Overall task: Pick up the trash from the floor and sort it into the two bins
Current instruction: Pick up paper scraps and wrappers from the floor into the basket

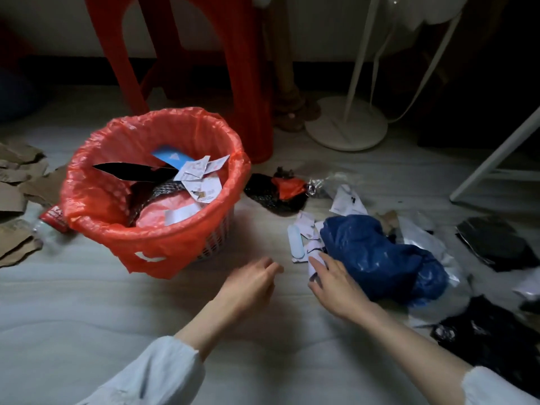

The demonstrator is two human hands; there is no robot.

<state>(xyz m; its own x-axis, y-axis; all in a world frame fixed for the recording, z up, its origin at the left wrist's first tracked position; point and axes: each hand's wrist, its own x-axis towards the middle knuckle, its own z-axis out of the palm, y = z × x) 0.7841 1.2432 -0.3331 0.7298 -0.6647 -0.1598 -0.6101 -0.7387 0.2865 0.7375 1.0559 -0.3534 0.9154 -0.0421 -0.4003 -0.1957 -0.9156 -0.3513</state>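
Observation:
A bin lined with a red plastic bag (96,206) stands on the floor at centre left, holding paper scraps, a blue card and dark pieces. To its right lies a crumpled blue plastic bag (377,252) among white paper scraps (304,238). My right hand (336,285) reaches onto the white scraps at the blue bag's left edge, fingers curling round a piece of paper. My left hand (251,285) hovers just above the floor in front of the bin, fingers loosely bent, holding nothing. Only one bin is in view.
Torn brown cardboard (17,182) and a plastic bottle (49,223) lie left of the bin. Black and red wrappers (277,191) sit behind the scraps, black bags (493,244) at the right. Red stool legs (248,83), a white fan base (347,124) and a white frame (496,159) stand behind.

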